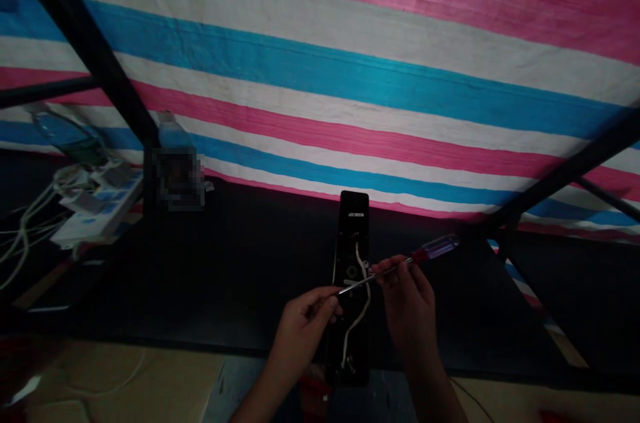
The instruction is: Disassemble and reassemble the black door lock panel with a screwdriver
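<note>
My right hand [407, 306] holds a screwdriver [433, 250] with a clear red handle, its fingers around the shaft just below the handle. The steel shaft runs down and left across a long black panel [353, 276], which lies lengthwise on the dark tabletop. My left hand [305, 330] pinches the shaft near its tip, above the panel. A white wire [363, 316] winds along the panel's face beneath my hands. My fingers hide part of the panel, and any small part at the screwdriver's tip cannot be made out.
A white power strip [97, 206] with tangled white cables sits at the left, near a blue bottle [173, 133] and a blurred patch [177, 180]. Black metal bars [85, 43] cross a striped tarp [320, 56]. Cardboard [150, 376] lies along the near edge.
</note>
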{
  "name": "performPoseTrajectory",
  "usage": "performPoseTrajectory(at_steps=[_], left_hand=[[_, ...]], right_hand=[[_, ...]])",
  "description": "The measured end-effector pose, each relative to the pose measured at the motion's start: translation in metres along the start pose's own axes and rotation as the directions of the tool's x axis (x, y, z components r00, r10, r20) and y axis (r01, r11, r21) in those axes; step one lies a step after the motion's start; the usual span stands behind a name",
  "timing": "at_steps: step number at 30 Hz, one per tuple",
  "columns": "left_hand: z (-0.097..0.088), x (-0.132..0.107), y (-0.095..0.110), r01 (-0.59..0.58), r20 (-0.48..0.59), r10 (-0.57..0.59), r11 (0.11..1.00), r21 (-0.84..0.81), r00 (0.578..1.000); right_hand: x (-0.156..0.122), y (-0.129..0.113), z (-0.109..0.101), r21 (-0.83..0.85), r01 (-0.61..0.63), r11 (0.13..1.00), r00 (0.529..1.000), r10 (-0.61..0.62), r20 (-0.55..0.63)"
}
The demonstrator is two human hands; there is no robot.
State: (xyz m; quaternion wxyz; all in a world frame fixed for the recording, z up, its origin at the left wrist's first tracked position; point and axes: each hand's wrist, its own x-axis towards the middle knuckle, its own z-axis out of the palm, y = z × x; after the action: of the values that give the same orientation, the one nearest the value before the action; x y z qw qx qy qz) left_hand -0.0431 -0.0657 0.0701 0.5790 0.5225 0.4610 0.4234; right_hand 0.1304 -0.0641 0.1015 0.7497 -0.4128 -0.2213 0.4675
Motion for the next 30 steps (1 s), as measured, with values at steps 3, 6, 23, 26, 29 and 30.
performPoseTrajectory(at_steps=[3, 6, 23, 26, 29, 30], left_hand=[[-0.009, 0.003, 0.0, 0.006, 0.053, -0.011, 0.995, 0.104, 0.999], [-0.038, 0.019, -0.002, -0.103, -0.002, 0.11, 0.938, 0.332, 0.994], [-0.114, 0.003, -0.042, -0.112, -0.214, 0.604, 0.456, 0.883, 0.768], [-0.079, -0.071, -0.075, -0.339, 0.107, 0.426, 0.517, 0.786, 0.898], [-0.045, -0.126, -0.119, -0.334, 0.387, 0.011, 0.528, 0.781, 0.922], [-0.035, -0.135, -0.129, -0.318, 0.419, -0.106, 0.496, 0.808, 0.902]], right_hand=[[-0.002, 0.002, -0.009, -0.021, -0.023, 1.0, 1.0, 0.023, -0.013], [0.009, -0.008, -0.028, -0.104, 0.103, 0.989, 0.993, -0.109, -0.051], [0.08, -0.002, -0.159, -0.987, 0.14, -0.076, 0.977, -0.154, 0.15], [0.082, 0.003, -0.161, -0.982, 0.135, -0.135, 0.971, -0.181, 0.158], [0.082, 0.007, -0.162, -0.975, 0.118, -0.189, 0.964, -0.215, 0.159], [0.082, 0.008, -0.162, -0.975, 0.118, -0.186, 0.963, -0.219, 0.158]])
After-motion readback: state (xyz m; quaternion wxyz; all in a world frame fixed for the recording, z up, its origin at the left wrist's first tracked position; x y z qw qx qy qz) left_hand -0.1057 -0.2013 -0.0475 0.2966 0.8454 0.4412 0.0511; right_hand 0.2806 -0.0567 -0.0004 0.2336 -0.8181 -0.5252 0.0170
